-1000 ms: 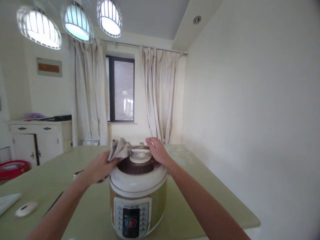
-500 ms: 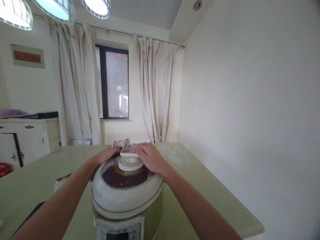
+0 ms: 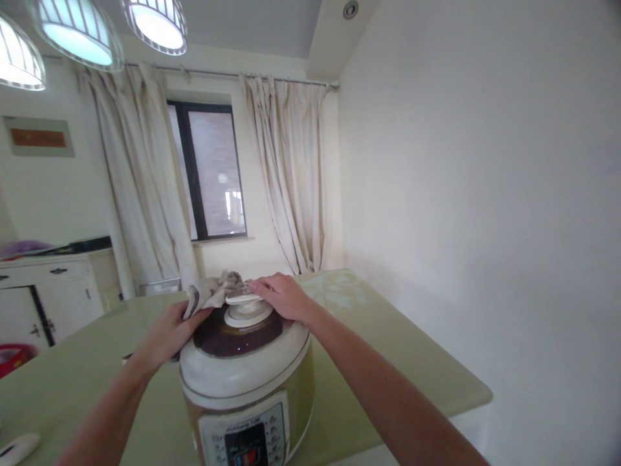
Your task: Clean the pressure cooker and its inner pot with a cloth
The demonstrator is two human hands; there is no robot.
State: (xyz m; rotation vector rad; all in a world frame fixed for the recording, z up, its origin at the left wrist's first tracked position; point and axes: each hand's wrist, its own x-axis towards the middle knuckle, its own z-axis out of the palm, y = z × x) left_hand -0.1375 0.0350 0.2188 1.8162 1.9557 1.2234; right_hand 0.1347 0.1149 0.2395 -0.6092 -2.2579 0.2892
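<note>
An electric pressure cooker (image 3: 242,378) stands in front of me, with a white rim, a dark brown lid top and a control panel (image 3: 245,433) facing me. My right hand (image 3: 284,298) rests on the lid's white knob handle (image 3: 248,312) from the right, fingers curled over its far side. At the lid's left edge, my left hand (image 3: 172,330) is closed around a crumpled grey-white cloth (image 3: 213,292), its fingers partly hidden beneath the cloth. The cloth lies against the lid, behind and left of the handle.
The cooker stands on a pale green table (image 3: 407,369) whose right edge runs near a white wall. A white object (image 3: 19,448) lies at the lower left. Further back are a white cabinet (image 3: 68,285), curtains (image 3: 291,175) and a red item (image 3: 14,358).
My left hand has drawn the cloth left and nearer along the lid. My right hand stays on the handle. The view has tilted and shifted, showing more of the cooker's front panel.
</note>
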